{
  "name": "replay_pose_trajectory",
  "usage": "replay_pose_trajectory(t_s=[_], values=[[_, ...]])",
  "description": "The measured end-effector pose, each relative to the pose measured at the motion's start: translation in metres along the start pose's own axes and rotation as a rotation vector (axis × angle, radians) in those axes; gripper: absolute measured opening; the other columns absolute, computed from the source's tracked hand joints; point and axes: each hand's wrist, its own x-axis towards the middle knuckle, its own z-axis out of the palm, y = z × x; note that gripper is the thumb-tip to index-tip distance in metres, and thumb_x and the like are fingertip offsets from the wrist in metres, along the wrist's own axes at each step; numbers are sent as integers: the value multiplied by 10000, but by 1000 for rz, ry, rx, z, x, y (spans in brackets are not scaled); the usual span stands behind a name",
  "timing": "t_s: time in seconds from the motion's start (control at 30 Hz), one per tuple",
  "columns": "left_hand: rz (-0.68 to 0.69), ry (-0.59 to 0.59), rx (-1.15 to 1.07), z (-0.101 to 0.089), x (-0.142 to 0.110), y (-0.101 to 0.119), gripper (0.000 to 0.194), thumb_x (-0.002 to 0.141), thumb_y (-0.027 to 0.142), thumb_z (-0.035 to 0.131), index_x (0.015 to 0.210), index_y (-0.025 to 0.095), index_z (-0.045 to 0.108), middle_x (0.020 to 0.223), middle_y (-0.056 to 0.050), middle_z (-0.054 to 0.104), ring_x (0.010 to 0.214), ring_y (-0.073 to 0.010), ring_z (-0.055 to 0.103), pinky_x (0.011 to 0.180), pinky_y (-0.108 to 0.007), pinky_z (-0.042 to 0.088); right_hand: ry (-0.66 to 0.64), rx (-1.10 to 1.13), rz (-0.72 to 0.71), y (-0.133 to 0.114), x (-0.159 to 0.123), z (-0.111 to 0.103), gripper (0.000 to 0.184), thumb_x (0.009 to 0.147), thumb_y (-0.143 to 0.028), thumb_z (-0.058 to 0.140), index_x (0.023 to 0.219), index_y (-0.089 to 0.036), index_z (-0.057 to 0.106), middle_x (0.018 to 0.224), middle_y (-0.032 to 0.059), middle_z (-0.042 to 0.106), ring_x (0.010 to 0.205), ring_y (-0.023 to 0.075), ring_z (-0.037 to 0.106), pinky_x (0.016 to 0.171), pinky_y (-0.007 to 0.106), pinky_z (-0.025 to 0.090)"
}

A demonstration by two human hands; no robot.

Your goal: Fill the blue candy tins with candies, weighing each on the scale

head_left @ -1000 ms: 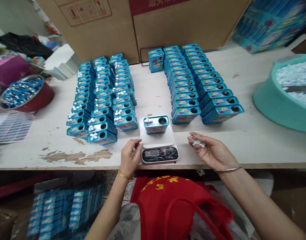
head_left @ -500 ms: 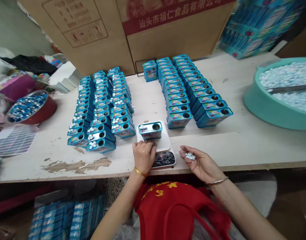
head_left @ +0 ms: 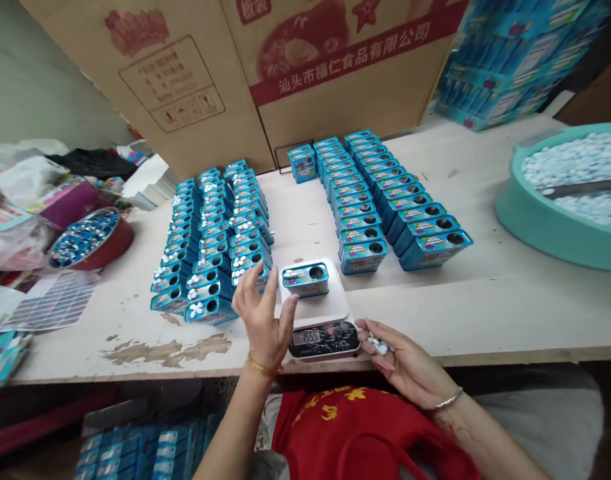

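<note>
A blue tin (head_left: 306,279) with a round hole in its lid stands upright on a white digital scale (head_left: 335,299); a few white candies lie on its lid. The scale's lit display appears to read 155.5. My left hand (head_left: 265,313) is open beside the tin's left end, thumb and fingers spread, and I see nothing held in it. Palm up, my right hand (head_left: 402,360) cups several white candies (head_left: 380,345) near the scale's right front corner, its fingers curled around them.
Rows of blue tins (head_left: 210,227) topped with candies stand left; more tins (head_left: 385,193) stand right. A green tub (head_left: 550,227) of white candies holds a metal scoop. Left are a red bowl (head_left: 120,243) and printed sheets (head_left: 50,300). A cardboard box (head_left: 225,127) stands behind.
My left hand has moved left, away from the front of the tin, and its fingers have spread. The scale's display now shows. My right hand still holds candies. The camera view has shifted.
</note>
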Motion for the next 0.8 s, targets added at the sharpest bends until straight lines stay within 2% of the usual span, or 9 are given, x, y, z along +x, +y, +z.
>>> replay_pose_trajectory(t_s=[0.07, 0.13, 0.33, 0.4, 0.5, 0.57, 0.67, 0.73, 0.8], values=[[27, -98, 50, 5, 3, -11, 409, 892, 383, 488, 1269, 227, 513, 1419, -136, 385, 1332, -311, 301, 1045, -504, 232, 40, 14, -18, -4, 0, -5, 152, 663, -148, 762, 788, -97, 692, 648, 17, 596, 484, 43, 495, 308, 84, 343], [80, -170, 61, 11, 4, -11, 412, 891, 387, 487, 1275, 240, 502, 1460, -122, 340, 1370, -315, 243, 1061, -533, 205, 64, 21, -34, -7, 0, -10, 159, 675, -150, 754, 808, -90, 692, 663, 28, 603, 495, 48, 511, 309, 81, 350], [223, -315, 18, 22, 14, 12, 455, 901, 390, 463, 1324, 226, 434, 1485, -126, 302, 1404, -305, 176, 1095, -558, 132, 92, 50, -68, -14, 7, -18, 171, 668, -130, 753, 821, -83, 695, 676, 31, 621, 524, 55, 544, 368, 87, 418], [228, -358, 31, 20, 22, 11, 532, 875, 430, 503, 1350, 215, 396, 1467, -141, 328, 1385, -324, 218, 1090, -561, 139, 64, 62, -123, -17, 10, -22, 209, 634, -105, 770, 828, -83, 696, 720, 48, 650, 581, 71, 582, 407, 93, 451], [226, -505, 17, 14, 40, 0, 530, 836, 432, 566, 1293, 195, 438, 1269, -139, 535, 1184, -297, 472, 988, -480, 328, 60, 49, -177, -22, 13, -26, 310, 572, -67, 799, 862, -98, 694, 839, 80, 695, 695, 100, 639, 540, 110, 531], [227, -607, -11, 13, 60, -11, 394, 840, 383, 574, 1179, 194, 504, 1074, -94, 620, 980, -238, 563, 847, -386, 422, 81, 39, -162, -27, 15, -27, 363, 541, -65, 818, 877, -120, 693, 889, 76, 707, 706, 98, 649, 556, 107, 541], [208, -549, -26, 28, 104, -30, 323, 826, 339, 597, 1099, 188, 519, 989, -65, 621, 896, -207, 569, 781, -330, 444, 109, 84, -146, -32, 20, -26, 396, 502, -104, 850, 867, -145, 702, 900, 57, 714, 661, 83, 638, 482, 89, 511], [202, -467, -4, 52, 143, -44, 327, 810, 307, 612, 1096, 183, 515, 998, -62, 612, 906, -198, 568, 795, -314, 447, 129, 136, -116, -35, 25, -27, 392, 467, -145, 874, 825, -155, 716, 868, 49, 716, 626, 77, 621, 440, 90, 486], [194, -447, 67, 86, 185, -58, 314, 797, 270, 616, 1083, 180, 523, 1003, -61, 599, 913, -190, 567, 803, -299, 446, 111, 160, -45, -37, 31, -29, 380, 431, -179, 890, 773, -166, 727, 801, 43, 711, 586, 76, 602, 389, 96, 447]])
